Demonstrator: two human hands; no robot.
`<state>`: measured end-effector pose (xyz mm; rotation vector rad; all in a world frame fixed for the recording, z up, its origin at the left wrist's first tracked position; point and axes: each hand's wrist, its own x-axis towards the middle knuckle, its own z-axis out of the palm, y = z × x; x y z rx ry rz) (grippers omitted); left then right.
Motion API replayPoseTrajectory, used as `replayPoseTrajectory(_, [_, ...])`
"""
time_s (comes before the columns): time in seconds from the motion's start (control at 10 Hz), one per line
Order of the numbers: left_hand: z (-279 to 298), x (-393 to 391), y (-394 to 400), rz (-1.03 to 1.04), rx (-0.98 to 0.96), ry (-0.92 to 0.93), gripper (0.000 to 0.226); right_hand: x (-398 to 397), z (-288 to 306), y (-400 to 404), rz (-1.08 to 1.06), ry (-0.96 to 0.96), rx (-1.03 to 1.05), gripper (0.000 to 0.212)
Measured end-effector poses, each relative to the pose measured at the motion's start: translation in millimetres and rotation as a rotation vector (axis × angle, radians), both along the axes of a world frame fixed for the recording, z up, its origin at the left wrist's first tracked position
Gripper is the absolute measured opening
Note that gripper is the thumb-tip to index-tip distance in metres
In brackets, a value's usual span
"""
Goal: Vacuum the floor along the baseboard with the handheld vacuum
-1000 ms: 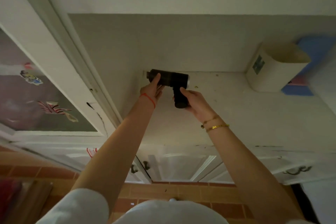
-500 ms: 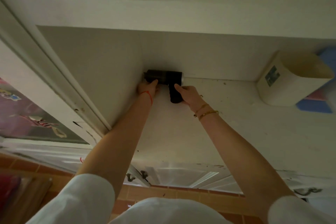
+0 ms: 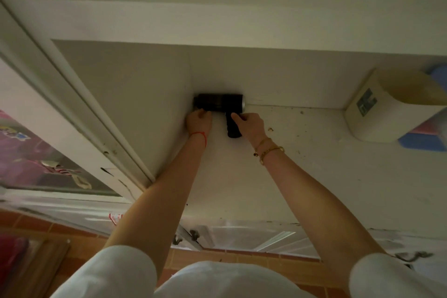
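Black vacuum (image 3: 219, 103) in far left shelf (image 3: 326, 164) corner, right hand (image 3: 249, 126) grip clamped on its handle, left hand (image 3: 198, 121) grip closed against its body, cream bin (image 3: 387, 109) far right.

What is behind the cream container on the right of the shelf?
Behind the cream container, a blue object with a pink part shows past its right side. The container covers the rest, so what it is cannot be told.

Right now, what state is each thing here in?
Handheld vacuum: pushed into the back left corner of the shelf, held by both hands.
Left hand: closed at its body.
Right hand: gripping its handle.
Cream container: tipped, open-topped.
Shelf: speckled with crumbs.
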<state>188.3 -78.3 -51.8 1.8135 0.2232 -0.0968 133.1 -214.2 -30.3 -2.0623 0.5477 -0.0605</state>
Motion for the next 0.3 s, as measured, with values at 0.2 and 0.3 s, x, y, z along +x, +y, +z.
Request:
replayPoseTrajectory(0.2, [17.7,-34.3,4.6,-0.142,0.214,-0.193,0.036,-5.1,0.9,4.5,0.024,-0.057,-0.134,0.048])
replayPoseTrajectory(0.3, [18.1,-50.0,10.4,-0.200,0.268,-0.238,0.035,-14.3,5.2,4.3,0.027,-0.102,-0.162,0.029])
